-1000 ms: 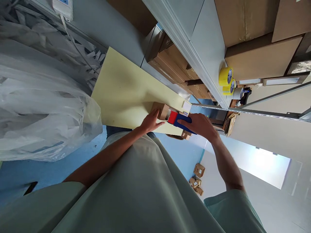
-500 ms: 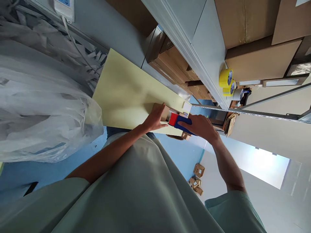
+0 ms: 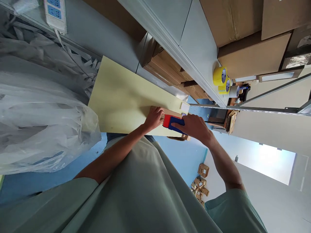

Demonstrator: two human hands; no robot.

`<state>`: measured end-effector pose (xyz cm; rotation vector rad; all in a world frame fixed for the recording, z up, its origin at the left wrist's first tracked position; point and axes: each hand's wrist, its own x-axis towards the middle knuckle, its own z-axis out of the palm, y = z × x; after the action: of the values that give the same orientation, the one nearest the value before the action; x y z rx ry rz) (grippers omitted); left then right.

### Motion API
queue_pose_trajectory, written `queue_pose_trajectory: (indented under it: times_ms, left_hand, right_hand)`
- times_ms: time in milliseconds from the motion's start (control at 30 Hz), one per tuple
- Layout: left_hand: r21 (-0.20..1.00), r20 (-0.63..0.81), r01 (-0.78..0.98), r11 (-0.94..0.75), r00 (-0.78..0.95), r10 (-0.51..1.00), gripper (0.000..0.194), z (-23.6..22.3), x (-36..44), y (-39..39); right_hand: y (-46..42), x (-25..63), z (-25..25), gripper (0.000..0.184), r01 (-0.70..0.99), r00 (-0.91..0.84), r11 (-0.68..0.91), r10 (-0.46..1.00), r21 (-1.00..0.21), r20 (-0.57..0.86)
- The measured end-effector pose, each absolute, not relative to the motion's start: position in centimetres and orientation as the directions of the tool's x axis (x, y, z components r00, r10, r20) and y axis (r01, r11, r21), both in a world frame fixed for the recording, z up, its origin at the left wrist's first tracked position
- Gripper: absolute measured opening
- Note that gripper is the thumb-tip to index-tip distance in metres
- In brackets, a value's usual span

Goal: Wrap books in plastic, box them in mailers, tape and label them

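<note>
My right hand (image 3: 194, 127) is closed around a blue-and-red box-shaped item (image 3: 175, 124), its red end pointing toward my left hand. Fingers curled, my left hand (image 3: 155, 118) grips the near end of a small brown cardboard box (image 3: 170, 112). The red end lies right by the left fingertips, against the cardboard; whether it is inside the box I cannot tell. Both things are over the pale yellow board (image 3: 121, 94), near its right end. A small white piece (image 3: 185, 107) lies at that end.
A big translucent plastic bag (image 3: 48, 119) bulges at the left. Brown boxes (image 3: 170, 64) stand on the grey surface behind the board. Yellow tape rolls (image 3: 220, 76) sit on the shelf (image 3: 199, 35). A white power strip (image 3: 55, 16) with its cable lies at upper left.
My left fingers have curled in from a spread pose onto the cardboard box. The right hand has moved slightly left with the blue-and-red item, closer to the left hand.
</note>
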<state>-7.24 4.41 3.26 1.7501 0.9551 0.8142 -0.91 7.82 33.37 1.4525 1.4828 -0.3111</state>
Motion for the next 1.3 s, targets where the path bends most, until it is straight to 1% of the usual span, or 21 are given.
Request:
queue_pose_trajectory:
  times_ms: [100, 167, 267, 333, 433, 633, 767, 933, 1133, 1200, 1233, 1300]
  left_hand:
    - [0.938, 0.086, 0.269, -0.22, 0.434, 0.897, 0.018, 2.8, -6.8, 4.4]
    - [0.926, 0.078, 0.297, -0.231, 0.449, 0.89, 0.017, 2.5, -6.6, 4.6]
    - [0.905, 0.068, 0.337, -0.259, 0.488, 0.87, 0.016, 2.2, -6.7, 4.8]
    - [0.905, 0.061, 0.337, -0.261, 0.505, 0.861, 0.019, 2.0, -6.9, 4.9]
    - [0.91, 0.06, 0.319, -0.263, 0.528, 0.847, 0.029, 1.8, -7.4, 5.0]
    - [0.894, 0.016, 0.364, -0.26, 0.555, 0.832, 0.041, 1.6, -8.0, 5.3]
    - [0.878, -0.016, 0.41, -0.246, 0.539, 0.842, 0.044, 1.8, -8.2, 5.3]
    - [0.843, -0.067, 0.49, -0.222, 0.505, 0.86, 0.044, 2.6, -8.3, 5.3]
    - [0.76, -0.146, 0.629, -0.167, 0.415, 0.898, 0.042, 4.5, -7.8, 3.6]
    - [0.735, -0.139, 0.668, -0.116, 0.316, 0.939, 0.042, 5.0, -6.5, 2.6]
    - [0.721, -0.131, 0.689, -0.075, 0.242, 0.961, 0.044, 5.0, -5.5, 2.1]
    - [0.673, -0.132, 0.739, 0.038, 0.069, 0.989, 0.059, 4.8, -3.0, 1.4]
  right_hand:
    - [8.0, 0.4, 33.6, 0.072, 0.852, 0.247, 0.226, 0.62, 0.472, -0.745]
    - [8.0, 1.8, 33.7, 0.072, 0.85, 0.276, 0.2, 0.618, 0.487, -0.736]
    - [7.9, 4.7, 33.3, 0.071, 0.869, 0.3, 0.15, 0.599, 0.472, -0.743]
    - [7.6, 6.9, 32.7, 0.071, 0.89, 0.293, 0.122, 0.587, 0.44, -0.755]
    - [7.0, 9.9, 31.2, 0.071, 0.918, 0.257, 0.101, 0.584, 0.383, -0.77]
    - [6.6, 14.1, 27.9, 0.077, 0.942, 0.231, 0.072, 0.568, 0.328, -0.79]
    - [6.7, 16.6, 25.1, 0.079, 0.966, 0.175, 0.062, 0.553, 0.25, -0.815]
    - [7.0, 19.5, 21.1, 0.076, 0.991, 0.074, 0.053, 0.557, 0.125, -0.827]
    - [7.0, 21.2, 18.6, 0.071, 0.998, -0.04, 0.056, 0.585, -0.008, -0.81]
    - [6.8, 21.3, 18.4, 0.069, 0.998, -0.063, 0.062, 0.592, -0.033, -0.804]
    - [6.7, 21.3, 18.3, 0.068, 0.997, -0.075, 0.066, 0.595, -0.045, -0.8]
    - [6.5, 21.4, 18.2, 0.064, 0.995, -0.104, 0.074, 0.598, -0.074, -0.795]
